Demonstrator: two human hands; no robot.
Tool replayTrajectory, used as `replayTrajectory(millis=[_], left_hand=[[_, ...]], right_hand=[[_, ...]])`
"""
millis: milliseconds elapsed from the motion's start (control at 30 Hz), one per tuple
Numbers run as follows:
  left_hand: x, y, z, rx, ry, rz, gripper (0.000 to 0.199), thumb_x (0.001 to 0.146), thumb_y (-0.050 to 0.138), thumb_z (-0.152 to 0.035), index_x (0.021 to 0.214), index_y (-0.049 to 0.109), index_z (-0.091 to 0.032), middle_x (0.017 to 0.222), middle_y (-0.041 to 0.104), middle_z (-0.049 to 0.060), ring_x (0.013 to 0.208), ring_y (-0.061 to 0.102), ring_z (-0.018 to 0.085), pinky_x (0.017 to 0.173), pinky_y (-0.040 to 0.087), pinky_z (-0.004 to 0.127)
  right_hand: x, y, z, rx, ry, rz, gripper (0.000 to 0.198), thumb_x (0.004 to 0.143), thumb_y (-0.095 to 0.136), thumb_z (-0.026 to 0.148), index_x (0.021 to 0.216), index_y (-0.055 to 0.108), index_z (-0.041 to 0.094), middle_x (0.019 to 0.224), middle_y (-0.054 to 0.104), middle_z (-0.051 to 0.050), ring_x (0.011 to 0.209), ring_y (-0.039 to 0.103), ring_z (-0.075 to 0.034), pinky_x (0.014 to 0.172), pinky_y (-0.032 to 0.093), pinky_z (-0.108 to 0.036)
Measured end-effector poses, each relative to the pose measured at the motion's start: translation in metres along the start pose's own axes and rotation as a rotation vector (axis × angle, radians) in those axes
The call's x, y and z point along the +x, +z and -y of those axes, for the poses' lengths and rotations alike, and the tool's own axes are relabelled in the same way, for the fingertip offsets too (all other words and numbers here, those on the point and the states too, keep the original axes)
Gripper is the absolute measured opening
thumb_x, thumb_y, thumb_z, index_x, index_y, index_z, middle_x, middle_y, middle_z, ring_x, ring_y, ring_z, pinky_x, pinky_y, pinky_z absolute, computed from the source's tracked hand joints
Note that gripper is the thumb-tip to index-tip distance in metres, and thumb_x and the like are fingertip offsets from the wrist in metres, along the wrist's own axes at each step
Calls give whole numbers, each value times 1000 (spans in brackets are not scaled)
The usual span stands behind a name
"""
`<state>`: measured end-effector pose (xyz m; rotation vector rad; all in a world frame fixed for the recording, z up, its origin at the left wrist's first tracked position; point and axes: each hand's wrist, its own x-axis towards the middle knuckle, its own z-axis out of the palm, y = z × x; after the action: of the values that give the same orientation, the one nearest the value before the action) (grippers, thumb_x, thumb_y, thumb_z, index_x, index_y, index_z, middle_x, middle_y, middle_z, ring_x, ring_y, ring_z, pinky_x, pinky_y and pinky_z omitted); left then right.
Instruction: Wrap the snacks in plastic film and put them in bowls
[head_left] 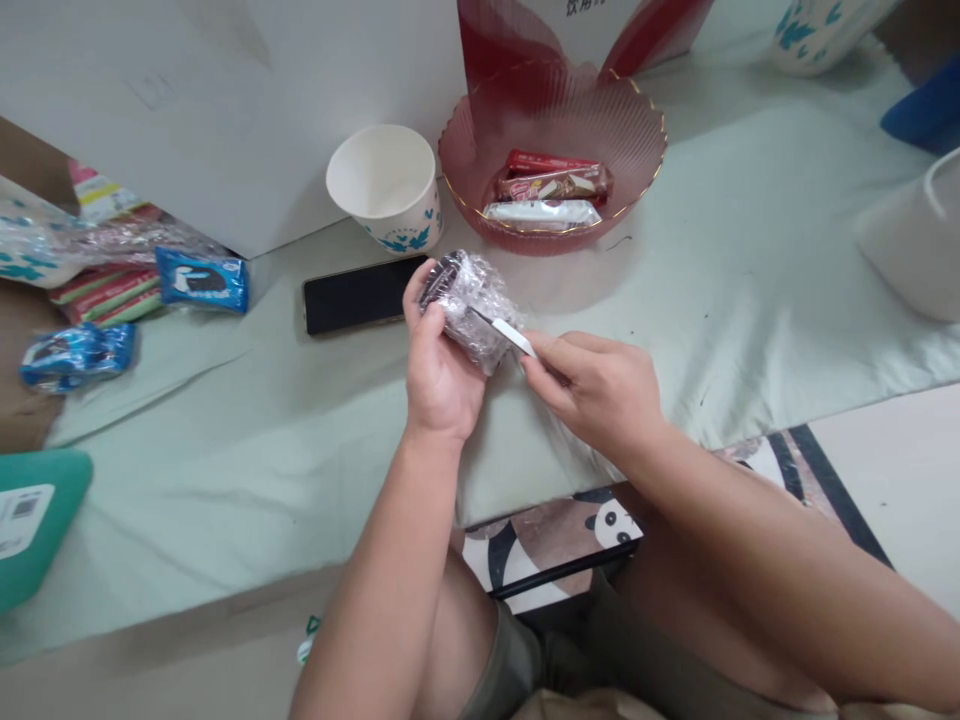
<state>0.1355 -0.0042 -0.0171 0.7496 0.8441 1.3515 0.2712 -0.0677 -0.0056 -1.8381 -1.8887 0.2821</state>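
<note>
A small bubble-wrapped package (480, 315), with something dark showing through its upper left, is gripped in my left hand (448, 385) above the cloth. My left thumb presses on its near side. In my right hand (596, 385) I pinch a slim knife-like tool (512, 336), white with a dark pointed tip. That tip touches the clear wrap near the package's middle. What exactly is inside the wrap cannot be made out. Behind my left fingers lies a black phone (364, 295), partly covered at its right end.
A pink ribbed bowl (645, 165) holds several wrapped snacks (555, 185). Beside it stands a paper cup (386, 185). Blue snack packets (202, 280) lie at left, a green item (56, 475) nearer. A pale mug (911, 240) stands right. White and red boxes are behind.
</note>
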Motion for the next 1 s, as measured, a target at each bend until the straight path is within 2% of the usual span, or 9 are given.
replayTrajectory(millis=[300, 433, 533, 633, 700, 767, 833, 933, 1000], left_hand=[[13, -27, -26, 3, 202, -33, 38, 84, 65, -48, 118, 56, -34, 137, 61, 3, 126, 61, 26, 105, 53, 42], [10, -39, -11, 338, 179, -93, 38, 83, 67, -40, 118, 54, -30, 123, 64, 4, 113, 65, 22, 98, 56, 38], [3, -45, 0, 676, 59, -25, 29, 84, 63, -36, 111, 58, -26, 113, 66, 7, 105, 68, 23, 93, 58, 40], [-2, -44, 3, 1041, 318, 75, 37, 82, 66, -32, 117, 61, -21, 128, 63, 13, 124, 61, 28, 109, 50, 46], [-3, -40, 1, 1183, 462, 275, 48, 79, 70, -32, 124, 60, -20, 137, 61, 14, 133, 56, 29, 116, 44, 48], [-4, -37, -1, 1236, 462, 505, 48, 79, 74, -33, 124, 64, -21, 136, 64, 12, 133, 56, 30, 119, 42, 48], [-3, -35, -4, 1242, 402, 612, 41, 79, 77, -32, 118, 69, -22, 135, 67, 11, 132, 58, 29, 118, 43, 48], [-1, -37, -7, 1169, 328, 563, 29, 81, 77, -29, 109, 73, -22, 135, 68, 10, 123, 65, 26, 107, 51, 41], [1, -39, -8, 1096, 315, 475, 13, 83, 74, -28, 94, 74, -21, 120, 74, 8, 107, 71, 22, 94, 56, 35]], right_hand=[[-1, 2, -17, -29, -4, 139, 32, 99, 49, 41, 99, 78, 28, 83, 73, -2, 70, 60, -17, 55, 24, -31], [7, -1, -37, -134, 87, 32, 25, 94, 57, 37, 103, 77, 25, 96, 72, -8, 82, 61, -23, 60, 29, -32], [11, -1, -48, -236, 122, -50, 27, 89, 61, 34, 109, 76, 22, 104, 70, -13, 91, 60, -30, 69, 36, -37], [12, 2, -48, -192, 51, -103, 31, 89, 59, 31, 114, 73, 20, 104, 69, -15, 97, 61, -34, 79, 43, -45], [10, 6, -43, -80, -51, -83, 31, 90, 55, 26, 116, 71, 20, 104, 70, -15, 97, 63, -32, 83, 47, -45], [8, 10, -38, 7, -118, -59, 31, 89, 53, 21, 115, 70, 21, 107, 71, -14, 99, 64, -31, 85, 49, -45], [7, 13, -34, 54, -133, -49, 29, 89, 53, 20, 112, 70, 22, 108, 73, -13, 99, 65, -31, 85, 50, -45], [6, 15, -31, 132, -148, 15, 26, 90, 53, 24, 110, 70, 21, 100, 75, -11, 97, 67, -31, 87, 51, -46], [6, 15, -30, 188, -157, 67, 27, 90, 55, 28, 112, 70, 20, 96, 76, -11, 94, 68, -30, 87, 52, -46]])
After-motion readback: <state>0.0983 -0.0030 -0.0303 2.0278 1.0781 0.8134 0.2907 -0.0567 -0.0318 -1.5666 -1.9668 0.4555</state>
